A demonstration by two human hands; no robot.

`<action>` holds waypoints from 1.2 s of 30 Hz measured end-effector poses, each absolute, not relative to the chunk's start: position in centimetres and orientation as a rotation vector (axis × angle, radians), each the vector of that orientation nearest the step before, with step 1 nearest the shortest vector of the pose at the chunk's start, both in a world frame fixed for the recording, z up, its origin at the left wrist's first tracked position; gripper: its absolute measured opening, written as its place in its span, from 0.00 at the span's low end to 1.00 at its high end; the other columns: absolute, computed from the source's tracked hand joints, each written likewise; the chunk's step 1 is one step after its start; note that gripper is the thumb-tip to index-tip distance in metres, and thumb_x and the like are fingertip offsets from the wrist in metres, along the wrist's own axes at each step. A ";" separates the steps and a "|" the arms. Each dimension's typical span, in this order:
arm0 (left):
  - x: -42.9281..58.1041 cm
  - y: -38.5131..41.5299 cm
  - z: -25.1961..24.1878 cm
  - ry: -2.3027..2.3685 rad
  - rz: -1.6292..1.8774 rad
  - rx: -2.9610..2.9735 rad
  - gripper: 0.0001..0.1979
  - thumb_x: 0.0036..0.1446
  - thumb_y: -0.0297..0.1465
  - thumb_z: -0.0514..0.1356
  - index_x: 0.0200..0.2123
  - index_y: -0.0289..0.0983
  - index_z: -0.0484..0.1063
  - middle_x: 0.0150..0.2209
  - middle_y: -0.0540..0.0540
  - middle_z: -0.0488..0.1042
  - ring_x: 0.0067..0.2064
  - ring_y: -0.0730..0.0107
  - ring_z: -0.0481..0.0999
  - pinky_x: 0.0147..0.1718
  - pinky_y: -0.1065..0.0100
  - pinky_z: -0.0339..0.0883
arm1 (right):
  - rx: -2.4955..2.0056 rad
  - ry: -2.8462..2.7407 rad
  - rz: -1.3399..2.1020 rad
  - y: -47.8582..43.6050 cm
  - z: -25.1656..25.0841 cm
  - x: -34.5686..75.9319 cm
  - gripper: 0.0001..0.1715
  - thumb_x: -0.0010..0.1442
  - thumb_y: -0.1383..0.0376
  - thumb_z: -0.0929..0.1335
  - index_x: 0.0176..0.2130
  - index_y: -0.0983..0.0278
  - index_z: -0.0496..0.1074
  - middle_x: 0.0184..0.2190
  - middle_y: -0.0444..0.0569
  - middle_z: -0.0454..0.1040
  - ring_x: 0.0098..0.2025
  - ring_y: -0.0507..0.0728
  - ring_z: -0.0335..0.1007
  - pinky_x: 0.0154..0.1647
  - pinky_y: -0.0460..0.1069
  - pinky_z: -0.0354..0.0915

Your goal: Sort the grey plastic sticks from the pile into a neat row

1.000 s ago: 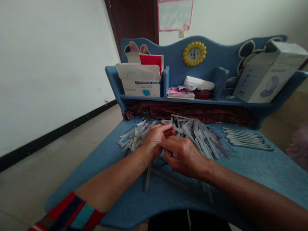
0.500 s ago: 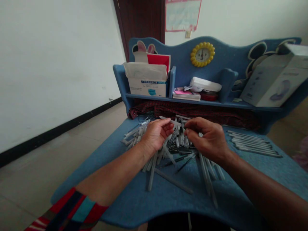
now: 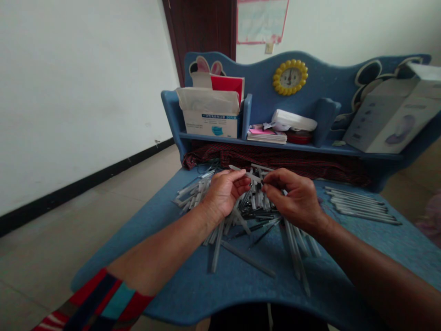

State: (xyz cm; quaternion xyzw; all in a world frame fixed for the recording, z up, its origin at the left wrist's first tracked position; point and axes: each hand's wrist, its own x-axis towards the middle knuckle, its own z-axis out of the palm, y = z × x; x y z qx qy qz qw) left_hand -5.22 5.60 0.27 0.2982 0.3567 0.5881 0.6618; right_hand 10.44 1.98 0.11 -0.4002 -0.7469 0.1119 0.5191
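Note:
My left hand, palm turned up, pinches a whitish translucent pen barrel between thumb and fingers. The barrel slants down toward my right hand. At the barrel's lower end, the thumb and forefinger of my right hand are pressed together; what they grip is too small and blurred to make out. Under both hands lies a loose heap of translucent pen barrels, with thin dark pen refills among them. One barrel lies apart in front of the heap.
Several pens lie side by side at the right of the blue table. A rolled checked cloth runs along the back. The shelf above it carries a mask box, papers and a large white box.
The fingertips of my right hand have shifted slightly left, closer to the barrel's end. My left hand keeps its grip on the pen barrel, almost unmoved.

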 end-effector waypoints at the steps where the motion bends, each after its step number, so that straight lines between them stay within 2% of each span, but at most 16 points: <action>1: -5.2 5.6 0.3 0.810 1.330 0.669 0.04 0.50 0.19 0.60 0.26 0.31 0.68 0.21 0.47 0.73 0.21 0.74 0.74 0.22 0.74 0.70 | -0.963 -1.790 0.263 2.0 0.1 10.4 0.03 0.52 0.69 0.65 0.30 0.64 0.70 0.21 0.41 0.70 0.22 0.48 0.64 0.24 0.43 0.61; 36: -5.2 5.4 0.3 0.832 1.362 0.797 0.03 0.50 0.20 0.60 0.28 0.31 0.68 0.23 0.47 0.73 0.22 0.75 0.73 0.22 0.74 0.70 | -0.937 -1.741 0.475 2.1 0.1 10.3 0.04 0.51 0.71 0.66 0.30 0.66 0.71 0.21 0.42 0.71 0.22 0.48 0.63 0.22 0.43 0.58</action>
